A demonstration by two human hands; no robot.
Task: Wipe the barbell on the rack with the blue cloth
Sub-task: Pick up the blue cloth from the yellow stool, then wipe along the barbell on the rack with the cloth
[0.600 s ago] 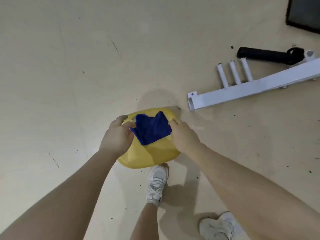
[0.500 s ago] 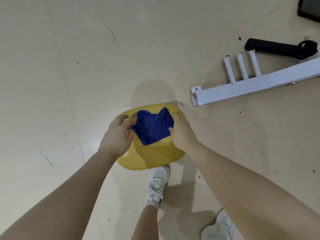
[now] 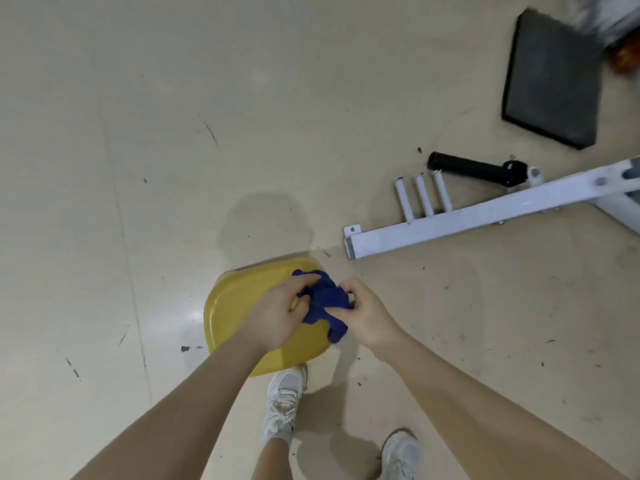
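A crumpled blue cloth (image 3: 325, 301) is bunched between both my hands, just above a yellow stool seat (image 3: 239, 299). My left hand (image 3: 277, 313) grips the cloth's left side with curled fingers. My right hand (image 3: 367, 315) pinches its right side. No barbell is in view; only the white metal base of a rack (image 3: 450, 220) lies on the floor to the right.
Three short white pegs (image 3: 420, 197) stick out of the rack's base beam, and a black tube (image 3: 467, 169) lies behind them. A dark grey mat (image 3: 550, 81) sits at the far right. My white shoes (image 3: 284, 403) stand below the stool on beige floor.
The cloth lay spread on the yellow seat with a hand at each side; now both hands have gathered it into a bunch. The view has tilted up, showing more of the rack base.
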